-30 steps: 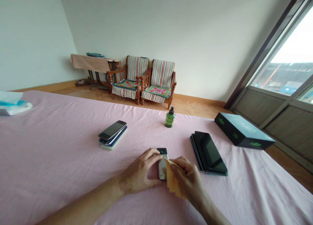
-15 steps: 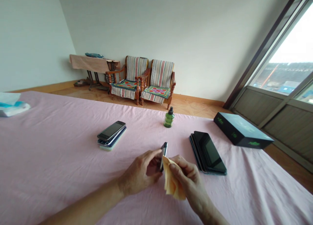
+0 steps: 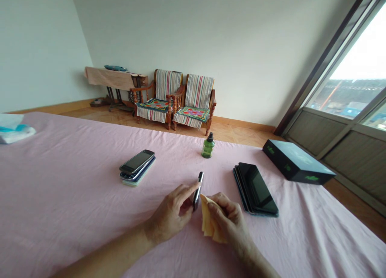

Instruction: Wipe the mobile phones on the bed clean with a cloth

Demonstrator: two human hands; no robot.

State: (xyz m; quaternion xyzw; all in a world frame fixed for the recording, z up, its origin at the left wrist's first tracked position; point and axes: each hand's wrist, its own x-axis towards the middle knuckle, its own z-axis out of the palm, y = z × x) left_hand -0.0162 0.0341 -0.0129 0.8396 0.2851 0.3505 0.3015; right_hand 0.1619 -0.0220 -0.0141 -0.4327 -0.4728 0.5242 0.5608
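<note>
My left hand (image 3: 173,209) is closed on a mobile phone (image 3: 198,191), held on edge above the pink cloth so that mainly its narrow side shows. Just right of the phone, my right hand (image 3: 230,217) pinches a folded yellow cloth (image 3: 210,223), whose loose end hangs down. The cloth's upper corner is close to the phone's side; whether they touch I cannot tell. To the left lies a small stack of phones (image 3: 138,165). Right of my right hand is another stack, with a large black phone or tablet (image 3: 258,189) on top.
A green spray bottle (image 3: 208,146) stands beyond my hands. At the right lies a black box (image 3: 297,161) with green lettering, and a tissue pack (image 3: 15,131) sits at the far left. Behind the pink-covered table (image 3: 75,197) are two wooden armchairs (image 3: 194,103).
My left hand has shifted slightly left with the phone, which is now tilted a little differently. A small gap has opened between the phone and the yellow cloth.
</note>
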